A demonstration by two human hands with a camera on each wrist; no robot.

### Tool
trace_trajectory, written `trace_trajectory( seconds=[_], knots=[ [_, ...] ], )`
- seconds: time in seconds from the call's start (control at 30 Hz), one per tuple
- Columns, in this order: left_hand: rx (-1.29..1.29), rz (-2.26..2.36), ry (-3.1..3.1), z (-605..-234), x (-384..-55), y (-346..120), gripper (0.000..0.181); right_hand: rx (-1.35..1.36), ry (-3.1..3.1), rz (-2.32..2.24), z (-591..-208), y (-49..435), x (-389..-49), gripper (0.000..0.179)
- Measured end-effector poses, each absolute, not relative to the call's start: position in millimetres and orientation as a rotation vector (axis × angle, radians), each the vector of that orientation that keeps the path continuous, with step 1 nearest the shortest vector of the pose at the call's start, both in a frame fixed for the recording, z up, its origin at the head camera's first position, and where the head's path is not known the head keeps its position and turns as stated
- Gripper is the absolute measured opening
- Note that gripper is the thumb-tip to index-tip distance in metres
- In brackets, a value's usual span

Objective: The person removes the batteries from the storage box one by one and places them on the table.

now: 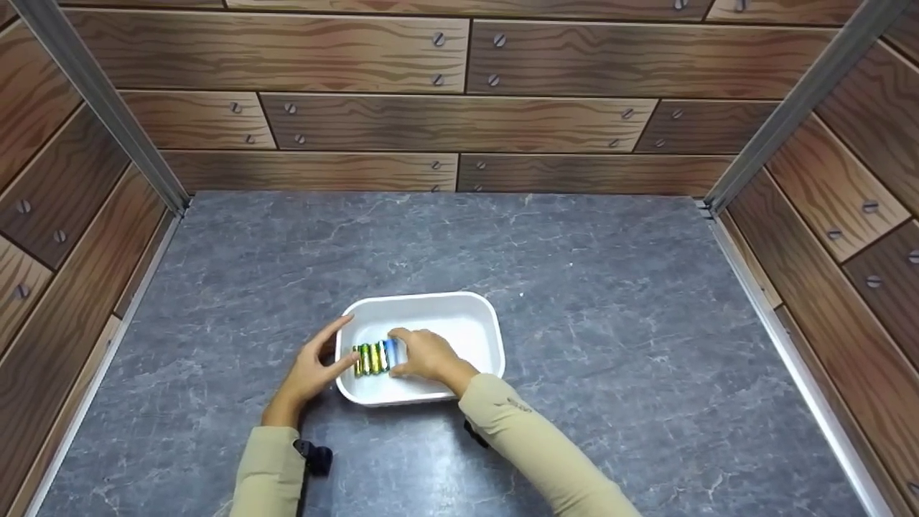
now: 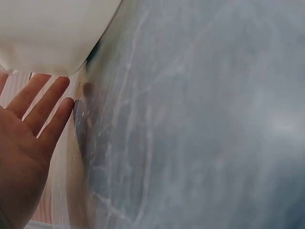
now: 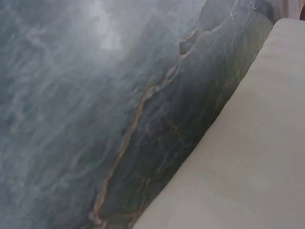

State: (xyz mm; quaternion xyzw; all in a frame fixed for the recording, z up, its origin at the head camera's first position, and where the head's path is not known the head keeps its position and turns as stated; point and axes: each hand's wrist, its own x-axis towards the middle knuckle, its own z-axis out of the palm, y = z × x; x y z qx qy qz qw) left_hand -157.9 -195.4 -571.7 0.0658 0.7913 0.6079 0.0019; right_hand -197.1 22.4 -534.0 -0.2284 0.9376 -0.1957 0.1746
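Note:
A white plastic tub (image 1: 470, 323) stands on the grey surface. On its floor at the left, several green-and-gold batteries (image 1: 369, 358) lie side by side. At the right end of that row, my right hand (image 1: 428, 354) pinches a blue-and-white battery (image 1: 391, 352) between thumb and fingers, partly covering it. My left hand (image 1: 310, 370) is at the tub's left rim with fingers spread, its thumb reaching over to the leftmost battery. In the left wrist view, the left hand (image 2: 21, 148) has straight fingers against the tub's outer wall (image 2: 47, 33). The right wrist view does not show the right hand.
The grey marbled surface (image 1: 610, 345) extends around the tub. Wood-patterned walls (image 1: 459, 122) enclose the back and both sides, with metal posts at the back corners. A small black device (image 1: 314, 457) is strapped at the left wrist.

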Motion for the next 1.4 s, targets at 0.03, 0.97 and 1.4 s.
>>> trace_trajectory(
  seconds=[0.03,0.97,1.4],
  knots=[
    [0.206,1.910,2.481,-571,-158,-194,0.062,-0.646,2.660,-0.551,-534,23,-198,0.067],
    [0.237,1.920,2.341,-572,-182,-180,0.071,-0.626,2.722,-0.494,-532,43,-213,0.062],
    [0.177,1.986,2.205,-576,-181,-185,0.078,-0.635,2.703,-0.632,-517,56,-212,0.063]
  ],
)
